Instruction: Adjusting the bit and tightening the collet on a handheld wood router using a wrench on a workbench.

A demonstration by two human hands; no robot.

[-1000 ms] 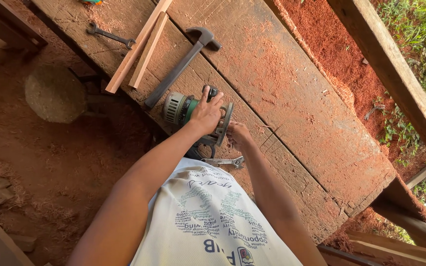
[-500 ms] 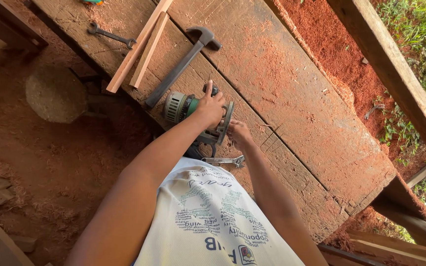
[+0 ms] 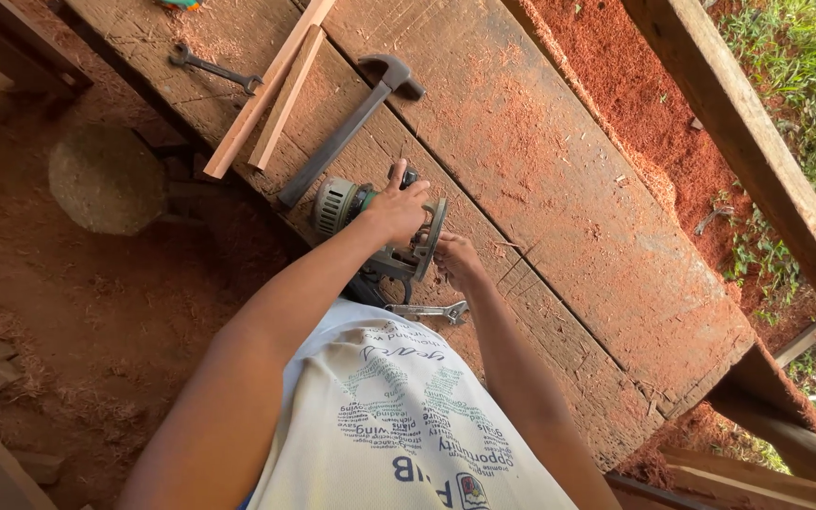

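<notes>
A green circular saw [image 3: 370,222] lies on the sawdusted wooden bench [image 3: 559,161], gripped on top by the left hand [image 3: 397,210]. The right hand [image 3: 453,259], at four o'clock from it, seems closed on the blade guard, though its fingers are hidden. A hammer [image 3: 351,123] lies at eleven o'clock.

The desk [image 3: 559,179] is weathered reddish-brown plank wood, dusted with pale orange sawdust. The circular saw [image 3: 370,222] has a green body, a grey ribbed motor cap and dull metal guard. The hammer [image 3: 351,127] is dark grey all over. Two wooden strips [image 3: 271,94] are light tan. The wrench [image 3: 214,68] is dark steel; the adjustable spanner [image 3: 432,310] is silvery. The shirt [image 3: 399,425] is white with green and dark blue lettering. The ground [image 3: 96,312] is red-brown earth; the grass [image 3: 795,85] is green.
</notes>
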